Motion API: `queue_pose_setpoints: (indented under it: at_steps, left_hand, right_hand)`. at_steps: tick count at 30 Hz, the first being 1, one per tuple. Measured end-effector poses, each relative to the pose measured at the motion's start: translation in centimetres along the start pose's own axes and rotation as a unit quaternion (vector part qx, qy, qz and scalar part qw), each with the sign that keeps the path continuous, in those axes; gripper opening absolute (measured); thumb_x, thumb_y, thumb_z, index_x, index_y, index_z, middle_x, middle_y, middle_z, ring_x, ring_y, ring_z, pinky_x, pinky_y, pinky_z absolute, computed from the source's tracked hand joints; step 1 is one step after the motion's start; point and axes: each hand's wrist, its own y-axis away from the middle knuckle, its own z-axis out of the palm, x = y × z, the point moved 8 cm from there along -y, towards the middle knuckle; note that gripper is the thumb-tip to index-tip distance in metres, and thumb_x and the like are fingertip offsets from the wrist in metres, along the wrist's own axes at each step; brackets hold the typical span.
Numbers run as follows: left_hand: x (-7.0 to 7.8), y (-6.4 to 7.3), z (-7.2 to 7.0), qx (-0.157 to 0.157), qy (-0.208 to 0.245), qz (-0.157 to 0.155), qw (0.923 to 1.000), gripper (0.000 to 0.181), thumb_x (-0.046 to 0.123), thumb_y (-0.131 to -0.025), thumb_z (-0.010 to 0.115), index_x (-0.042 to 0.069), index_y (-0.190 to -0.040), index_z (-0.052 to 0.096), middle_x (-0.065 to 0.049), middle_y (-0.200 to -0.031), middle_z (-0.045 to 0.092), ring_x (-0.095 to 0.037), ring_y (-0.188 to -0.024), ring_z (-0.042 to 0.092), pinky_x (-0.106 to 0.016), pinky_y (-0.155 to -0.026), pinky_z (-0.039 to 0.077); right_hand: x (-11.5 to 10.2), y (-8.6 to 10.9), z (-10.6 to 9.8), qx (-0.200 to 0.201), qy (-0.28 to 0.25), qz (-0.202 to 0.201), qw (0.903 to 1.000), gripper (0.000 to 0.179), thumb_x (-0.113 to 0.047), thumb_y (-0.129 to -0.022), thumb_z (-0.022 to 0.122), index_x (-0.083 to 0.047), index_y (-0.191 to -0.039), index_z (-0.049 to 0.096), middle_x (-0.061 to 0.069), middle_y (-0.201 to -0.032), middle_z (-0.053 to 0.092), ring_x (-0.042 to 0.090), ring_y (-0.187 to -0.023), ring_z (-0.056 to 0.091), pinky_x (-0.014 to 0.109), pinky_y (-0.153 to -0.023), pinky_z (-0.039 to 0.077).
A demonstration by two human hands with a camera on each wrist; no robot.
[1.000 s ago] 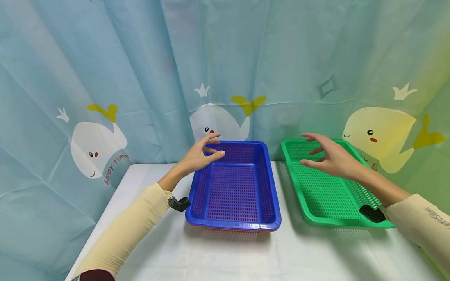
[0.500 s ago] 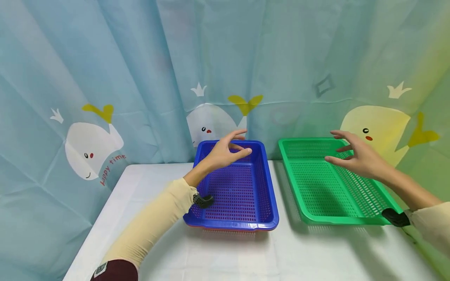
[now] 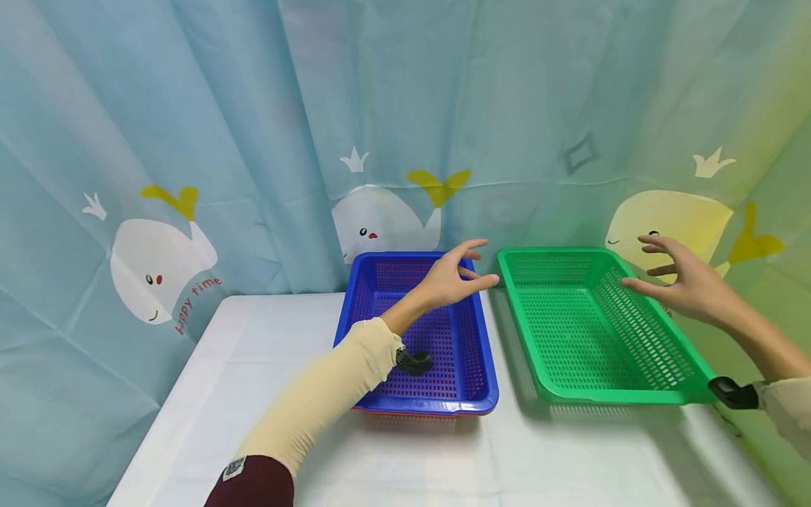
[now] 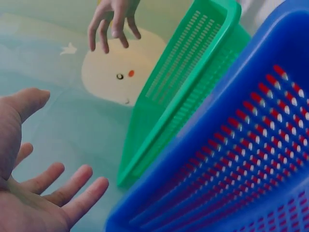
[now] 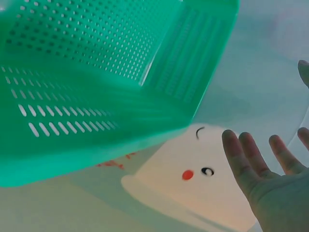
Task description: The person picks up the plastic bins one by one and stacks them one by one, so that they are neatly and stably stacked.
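Note:
My left hand (image 3: 448, 279) hovers above the right part of a blue basket (image 3: 421, 405), its thumb and fingers spread apart and holding nothing. In the left wrist view the same hand (image 4: 48, 198) shows parted fingers beside the blue basket's rim. Over the right side of a green basket (image 3: 570, 338) floats my right hand (image 3: 697, 289), also with fingers apart and nothing in them. The right wrist view has this hand (image 5: 275, 179) next to the green basket's wall (image 5: 96, 140). A red layer shows beneath the blue basket and through its holes.
Both baskets sit on a white-covered table (image 3: 266, 352), a narrow gap between them. Behind rises a light blue curtain (image 3: 253, 141) printed with whales. A dark wrist-worn device (image 3: 415, 362) hangs at the left cuff, another (image 3: 731, 393) at the right.
Both hands have moved to the right, the left across the blue basket, the right toward the green basket's far right side. The view has shifted slightly. The baskets have stayed in place.

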Motion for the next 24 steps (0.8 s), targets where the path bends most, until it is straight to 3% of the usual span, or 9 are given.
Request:
queue_pose_setpoints:
  at_steps: [3, 4, 7, 10, 14, 19, 24]
  left_hand:
    - [0.0, -0.6, 1.5, -0.01, 0.016, -0.018, 0.9997, 0.074, 0.038, -0.096, 0.074, 0.033, -0.159, 0.037, -0.004, -0.149, 0.05, -0.016, -0.112, 0.066, -0.032, -0.084, 0.057]
    - [0.1, -0.9, 2.0, -0.014, 0.021, -0.023, 0.9994, 0.074, 0.037, -0.095, 0.075, 0.033, -0.159, 0.037, -0.004, -0.149, 0.05, -0.015, -0.111, 0.066, -0.032, -0.083, 0.057]
    - [0.0, -1.5, 3.5, -0.021, 0.023, -0.039, 0.9987, 0.076, 0.037, -0.094, 0.076, 0.032, -0.159, 0.037, -0.007, -0.149, 0.049, -0.015, -0.108, 0.066, -0.032, -0.082, 0.057]
    - [-0.2, -2.1, 4.8, -0.026, 0.009, -0.058, 0.998, 0.076, 0.039, -0.094, 0.076, 0.032, -0.159, 0.036, -0.009, -0.15, 0.048, -0.022, -0.117, 0.064, -0.035, -0.086, 0.057]
    - [-0.7, -2.5, 6.0, -0.029, -0.002, -0.083, 0.9961, 0.077, 0.039, -0.095, 0.075, 0.03, -0.16, 0.035, -0.012, -0.151, 0.047, -0.031, -0.133, 0.053, -0.04, -0.093, 0.054]
    - [-1.6, -2.7, 7.3, -0.031, 0.04, -0.123, 0.9912, 0.079, 0.034, -0.095, 0.076, 0.027, -0.161, 0.033, -0.019, -0.154, 0.041, -0.034, -0.125, 0.058, -0.04, -0.083, 0.06]
    - [-2.4, -2.9, 8.5, -0.019, 0.081, -0.165, 0.9828, 0.082, 0.028, -0.094, 0.077, 0.025, -0.162, 0.031, -0.018, -0.16, 0.035, -0.035, -0.117, 0.064, -0.043, -0.073, 0.063]
  right_hand:
    - [1.2, 0.1, -0.3, -0.009, -0.001, 0.012, 0.9999, 0.087, -0.017, -0.094, 0.077, 0.001, -0.161, 0.023, 0.036, -0.153, 0.034, 0.061, -0.114, 0.05, 0.005, -0.068, 0.038]
    - [1.6, 0.1, -0.4, -0.013, -0.001, 0.017, 0.9998, 0.087, -0.018, -0.095, 0.076, 0.002, -0.16, 0.022, 0.037, -0.153, 0.033, 0.062, -0.115, 0.049, 0.011, -0.069, 0.046]
    - [2.7, 0.1, -0.4, -0.03, 0.002, 0.038, 0.9988, 0.085, -0.022, -0.098, 0.072, 0.005, -0.16, 0.019, 0.041, -0.15, 0.033, 0.065, -0.117, 0.046, 0.042, -0.076, 0.06]
    - [3.7, 0.2, -0.3, -0.06, 0.002, 0.063, 0.9962, 0.085, -0.026, -0.102, 0.068, 0.006, -0.16, 0.015, 0.044, -0.149, 0.03, 0.068, -0.118, 0.045, 0.066, -0.076, 0.054]
    - [5.1, 0.4, 0.4, -0.11, -0.02, 0.094, 0.9893, 0.088, -0.031, -0.104, 0.063, 0.005, -0.161, 0.006, 0.046, -0.151, 0.022, 0.062, -0.113, 0.054, 0.057, -0.076, 0.058]
    - [6.7, 0.9, 1.2, -0.163, -0.066, 0.121, 0.9769, 0.089, -0.033, -0.106, 0.06, 0.003, -0.162, 0.001, 0.047, -0.153, 0.016, 0.052, -0.108, 0.063, 0.057, -0.084, 0.058]
    - [8.6, 1.6, 1.9, -0.207, -0.097, 0.141, 0.9634, 0.083, -0.033, -0.108, 0.055, 0.007, -0.159, 0.002, 0.048, -0.151, 0.017, 0.061, -0.12, 0.052, 0.062, -0.088, 0.056]
